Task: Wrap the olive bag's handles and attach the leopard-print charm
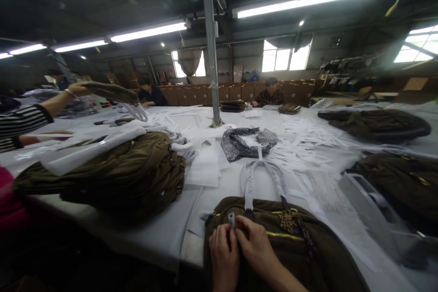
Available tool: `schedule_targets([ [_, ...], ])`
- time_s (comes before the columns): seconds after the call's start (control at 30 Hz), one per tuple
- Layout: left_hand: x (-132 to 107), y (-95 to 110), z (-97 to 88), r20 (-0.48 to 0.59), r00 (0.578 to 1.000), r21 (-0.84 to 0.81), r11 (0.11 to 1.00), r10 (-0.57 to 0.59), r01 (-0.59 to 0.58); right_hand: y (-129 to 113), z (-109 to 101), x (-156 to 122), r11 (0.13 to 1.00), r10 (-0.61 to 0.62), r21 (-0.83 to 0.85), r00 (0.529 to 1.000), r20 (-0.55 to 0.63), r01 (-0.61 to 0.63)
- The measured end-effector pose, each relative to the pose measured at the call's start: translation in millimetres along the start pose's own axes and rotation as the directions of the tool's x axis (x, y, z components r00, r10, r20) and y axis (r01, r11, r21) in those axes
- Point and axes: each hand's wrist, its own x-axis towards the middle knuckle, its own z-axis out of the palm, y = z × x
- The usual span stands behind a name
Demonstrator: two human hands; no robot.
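Observation:
An olive-brown backpack (301,251) lies at the table's near edge, right in front of me. Both my hands rest on its top. My left hand (223,258) and my right hand (255,246) have their fingers pressed together around a small white piece (232,219) that sticks up between them. White wrapped straps (255,178) run from the bag's top away across the table. A gold leaf-shaped ornament (288,221) sits on the bag just right of my right hand.
A stack of olive backpacks (130,169) lies to the left, more bags to the right (404,178) and far right (376,123). A patterned cloth (239,143) and white paper strips cover the white table (164,232). A person in a striped sleeve (23,121) lifts a bag at left. A steel post (212,54) stands mid-table.

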Motion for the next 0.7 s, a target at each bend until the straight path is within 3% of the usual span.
schedule_targets([
  [0.17,-1.9,-3.1,-0.1,0.013,0.991,0.009,0.991,0.13,-0.131,-0.7,-2.3,8.3,0.998,-0.025,0.057,1.0,-0.002,0.025],
  [0.33,0.4,-30.1,8.3,0.019,0.991,-0.011,0.991,0.132,-0.132,10.5,6.3,1.1,0.997,-0.061,0.044,0.99,-0.125,0.067],
  [0.5,22.3,-37.2,-4.3,0.23,0.973,-0.234,0.971,0.009,0.047,17.9,5.8,0.2,0.992,-0.129,-0.009,0.981,-0.146,0.129],
  [0.63,40.5,-26.7,-22.3,0.52,0.852,-0.422,0.885,0.059,0.196,18.9,1.1,1.7,0.98,-0.197,-0.013,0.976,-0.088,0.197],
  [0.7,40.5,-28.5,-22.3,0.546,0.838,-0.415,0.868,-0.002,0.273,20.1,1.7,3.1,0.979,-0.203,-0.034,0.972,-0.116,0.2],
])
